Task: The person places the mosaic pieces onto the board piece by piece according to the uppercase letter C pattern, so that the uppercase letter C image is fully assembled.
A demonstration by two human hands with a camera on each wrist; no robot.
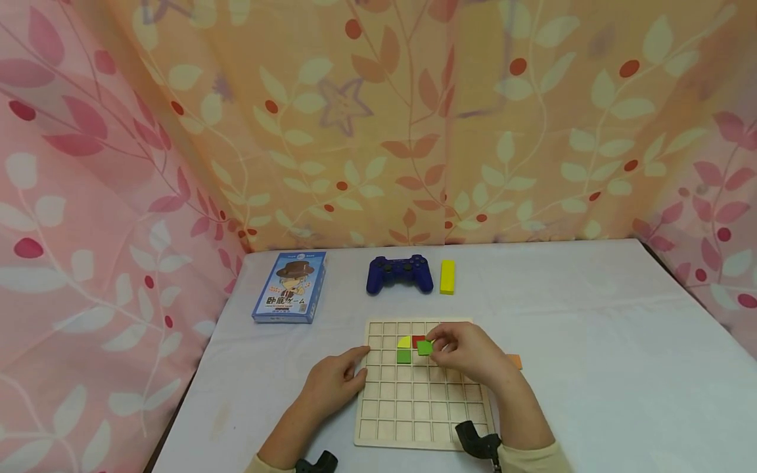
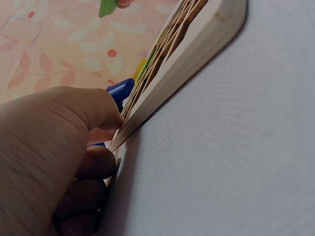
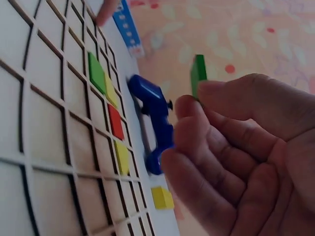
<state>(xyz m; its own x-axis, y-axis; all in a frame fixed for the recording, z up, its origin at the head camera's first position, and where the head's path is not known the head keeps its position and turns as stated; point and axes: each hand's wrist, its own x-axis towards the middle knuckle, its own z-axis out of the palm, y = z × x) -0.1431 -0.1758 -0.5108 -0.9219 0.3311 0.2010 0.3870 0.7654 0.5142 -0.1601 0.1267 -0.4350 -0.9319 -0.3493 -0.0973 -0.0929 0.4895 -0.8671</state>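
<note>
Head view first: pinching a green square tile (image 1: 424, 347) in the right hand's (image 1: 470, 351) grip, narrowed on the tile's right side. Holding it over the far half of the wooden grid board (image 1: 387, 410), leftward of the fingertips, pointing toward the surface's (image 1: 615, 374) left edge. Overlapping the near part of a red tile (image 1: 417, 340) from this angle; impossible to place over an exact cell. Square, so offering no long axis. Just left along the rows, a placed green tile (image 1: 403, 356), with a yellow quarter-round tile (image 1: 404, 342) on its far side. Nearer by far with the right; resting the left hand (image 1: 332, 381) at the board's left rim, thumb and forefinger spread. Tighter toward the surface's far edge, past a blue game controller (image 1: 399, 274) and yellow block (image 1: 447, 276); roomier toward the right edge, beyond an orange tile (image 1: 517, 361).

Left wrist view: skimming low along the rim, touching it with the left grip, not visibly wrapped around it.

Right wrist view: catching the held tile nearly edge-on, thumb against fingertips, well off the board. Spotting a second yellow tile (image 3: 121, 156) past the red one.
</note>
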